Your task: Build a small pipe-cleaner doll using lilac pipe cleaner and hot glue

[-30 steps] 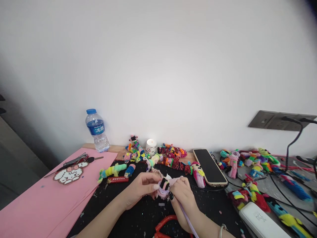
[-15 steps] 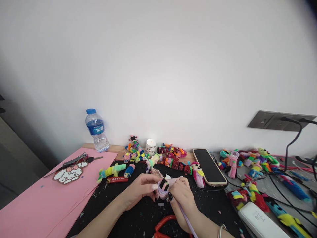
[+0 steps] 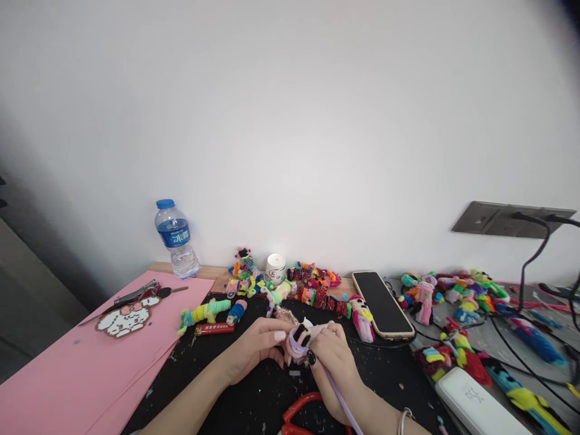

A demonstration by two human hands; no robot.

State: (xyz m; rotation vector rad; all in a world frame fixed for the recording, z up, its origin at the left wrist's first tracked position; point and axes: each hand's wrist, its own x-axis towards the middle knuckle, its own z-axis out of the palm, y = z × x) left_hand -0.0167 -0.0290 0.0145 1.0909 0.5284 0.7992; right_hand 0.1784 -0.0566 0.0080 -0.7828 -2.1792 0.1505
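Between my two hands is a small pipe-cleaner doll (image 3: 296,347), lilac and pink with black at its top. My left hand (image 3: 259,349) is closed around its left side, thumb against the lilac coil. On the other side my right hand (image 3: 333,356) pinches a lilac pipe cleaner (image 3: 341,400) at the doll; its long tail runs down past my wrist. The doll's lower part is hidden by my fingers. Red-handled scissors (image 3: 301,411) lie on the black mat (image 3: 254,399) below my hands, partly under the right one.
Several colourful pipe-cleaner dolls (image 3: 324,300) lie behind my hands beside a white cup (image 3: 275,269). A phone (image 3: 383,304) and a white power bank (image 3: 478,403) are to the right, with black cables. Pink paper (image 3: 90,362) and a water bottle (image 3: 176,238) are at left.
My left thumb has shifted slightly left and up on the doll, showing more of the lilac coil. The right hand keeps its pinch almost in place.
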